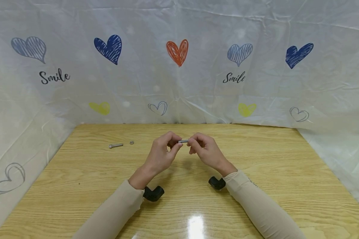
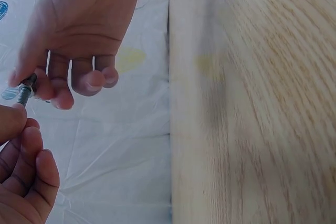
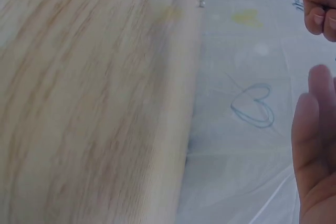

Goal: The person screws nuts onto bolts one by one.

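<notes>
Both hands meet over the table, raised in front of the wall. Between them a small metal bolt (image 1: 183,141) lies almost level. My left hand (image 1: 161,151) pinches one end with thumb and fingertips. At the other end, my right hand (image 1: 207,151) has its thumb and index finger around a hexagonal nut (image 2: 31,81), while its other fingers are loosely bent. In the left wrist view, the threaded shank of the bolt (image 2: 23,97) shows between the two hands. The right wrist view catches only parts of the left hand (image 3: 320,3) and right hand (image 3: 317,156).
A second bolt (image 1: 116,145) lies on the wooden table (image 1: 257,159) to the left, with a loose nut (image 1: 132,142) beside it. White sheeting (image 1: 197,83) with printed hearts stands behind the table. Black wrist mounts (image 1: 153,194) stick out by the sleeves.
</notes>
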